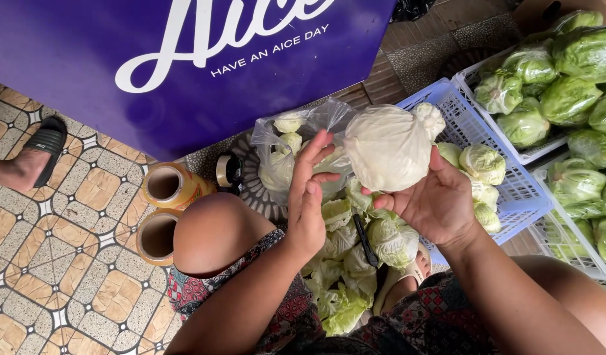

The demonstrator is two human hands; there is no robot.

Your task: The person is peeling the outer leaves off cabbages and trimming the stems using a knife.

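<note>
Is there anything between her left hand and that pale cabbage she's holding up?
Nothing visible. The left hand is open beside the cabbage, which rests in the right hand; only a small open gap separates them.

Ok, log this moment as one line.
right hand: holds pale wrapped cabbage | left hand: open, fingertips at cabbage | below: trimmed cabbage leaves, knife | beside: blue crate

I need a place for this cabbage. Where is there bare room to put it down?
Free: the tiled floor left of the two rolls, and the near part of the blue crate beside its few cabbages. Crowded: the leaf pile between the knees and the full white crate at the right.
</note>
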